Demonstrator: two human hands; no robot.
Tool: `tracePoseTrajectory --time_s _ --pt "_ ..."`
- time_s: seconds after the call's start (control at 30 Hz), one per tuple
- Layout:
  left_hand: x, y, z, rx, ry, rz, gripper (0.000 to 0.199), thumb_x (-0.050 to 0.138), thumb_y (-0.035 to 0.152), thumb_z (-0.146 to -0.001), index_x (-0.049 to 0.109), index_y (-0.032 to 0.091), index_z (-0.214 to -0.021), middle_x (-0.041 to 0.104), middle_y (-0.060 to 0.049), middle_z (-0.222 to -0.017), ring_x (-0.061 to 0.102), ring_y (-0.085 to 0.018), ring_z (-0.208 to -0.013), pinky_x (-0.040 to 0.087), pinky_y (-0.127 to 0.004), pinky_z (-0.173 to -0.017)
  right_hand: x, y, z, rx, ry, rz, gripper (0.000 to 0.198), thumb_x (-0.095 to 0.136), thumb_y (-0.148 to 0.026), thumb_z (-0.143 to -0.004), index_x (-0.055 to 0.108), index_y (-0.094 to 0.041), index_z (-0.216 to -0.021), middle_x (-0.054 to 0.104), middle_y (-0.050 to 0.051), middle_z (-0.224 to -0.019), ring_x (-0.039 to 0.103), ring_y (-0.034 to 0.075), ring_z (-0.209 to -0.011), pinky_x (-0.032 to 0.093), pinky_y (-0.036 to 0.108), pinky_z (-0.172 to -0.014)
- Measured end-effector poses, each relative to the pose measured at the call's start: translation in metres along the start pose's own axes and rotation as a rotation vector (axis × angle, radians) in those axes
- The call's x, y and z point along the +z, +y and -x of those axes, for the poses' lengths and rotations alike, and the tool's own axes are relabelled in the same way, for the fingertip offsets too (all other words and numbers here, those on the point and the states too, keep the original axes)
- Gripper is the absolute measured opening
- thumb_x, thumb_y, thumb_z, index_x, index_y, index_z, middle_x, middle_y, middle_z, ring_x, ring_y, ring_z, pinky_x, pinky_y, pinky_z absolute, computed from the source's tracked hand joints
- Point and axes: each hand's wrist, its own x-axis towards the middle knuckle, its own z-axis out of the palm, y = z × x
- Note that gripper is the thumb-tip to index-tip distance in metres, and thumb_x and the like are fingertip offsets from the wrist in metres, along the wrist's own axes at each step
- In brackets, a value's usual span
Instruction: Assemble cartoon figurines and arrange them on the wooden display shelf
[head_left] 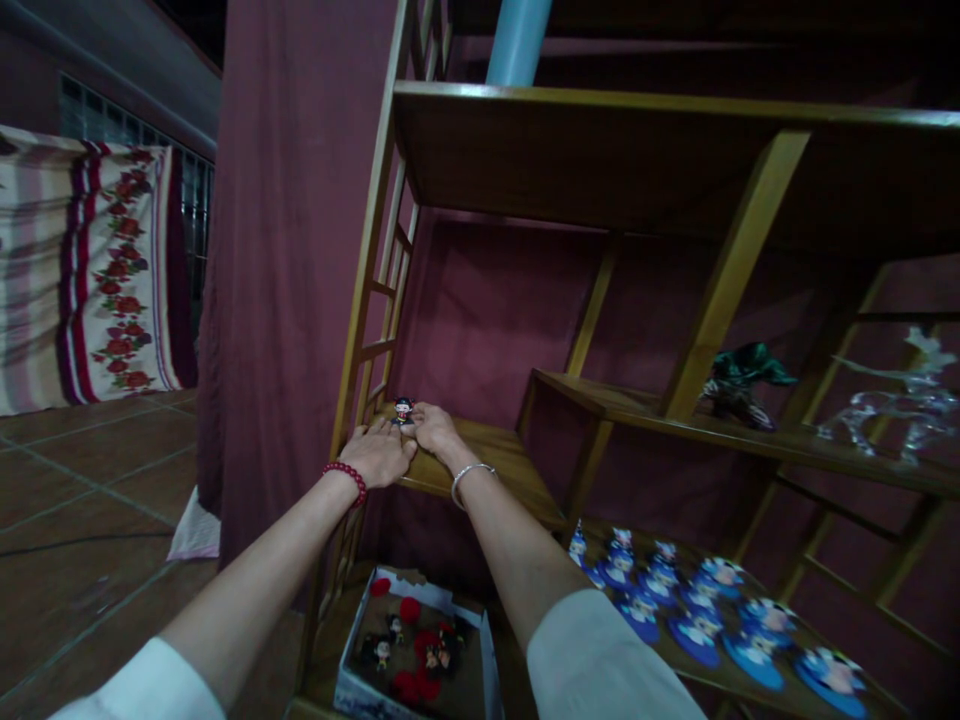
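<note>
A small figurine [403, 410] with black hair and a light face stands upright on a dark base at the left end of a small wooden shelf [480, 455]. My right hand [435, 430] reaches in from its right, the fingertips closed against its side and base. My left hand [376, 453], with a red bead bracelet at the wrist, lies palm down at the shelf's front edge. Its fingers are stretched out towards the base. Below, an open cardboard box [489, 660] holds several similar figurines [381, 652] and red discs [409, 609].
Several blue-based figurines [694, 625] stand in rows on a lower shelf at right. A clear glass animal [907, 405] and a dark green ornament [750, 380] occupy the middle shelf. A wooden post [739, 275] and a lattice side [375, 320] frame the space. A curtain [289, 270] hangs left.
</note>
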Motion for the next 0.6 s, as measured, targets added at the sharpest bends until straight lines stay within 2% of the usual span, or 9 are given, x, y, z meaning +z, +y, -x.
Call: tracePoseTrajectory --time_s 0.27,0.6 --pt "0.0017 0.0 0.0 0.021 0.061 -0.014 0.052 0.019 0.042 -0.082 0.05 0.009 -0.107 0.046 -0.017 -0.122 0.033 -0.026 -0.118 0.023 -0.043 -0.093 0.0008 0.0003 0.001 0.009 -0.04 -0.086 0.028 0.061 -0.004 -0.056 0.059 -0.015 -0.081 0.064 0.003 -0.083 0.058 0.013 -0.079 0.045 0.024 -0.075" --pt "0.0035 0.0006 0.0004 0.017 0.084 -0.048 0.052 0.019 0.042 -0.081 0.05 0.009 -0.106 0.046 -0.016 -0.121 0.034 -0.024 -0.118 0.021 -0.043 -0.095 0.0051 0.005 -0.0046 0.017 -0.063 -0.142 0.027 0.058 0.0 -0.056 0.058 -0.013 -0.08 0.063 0.003 -0.082 0.058 0.013 -0.078 0.045 0.024 -0.075"
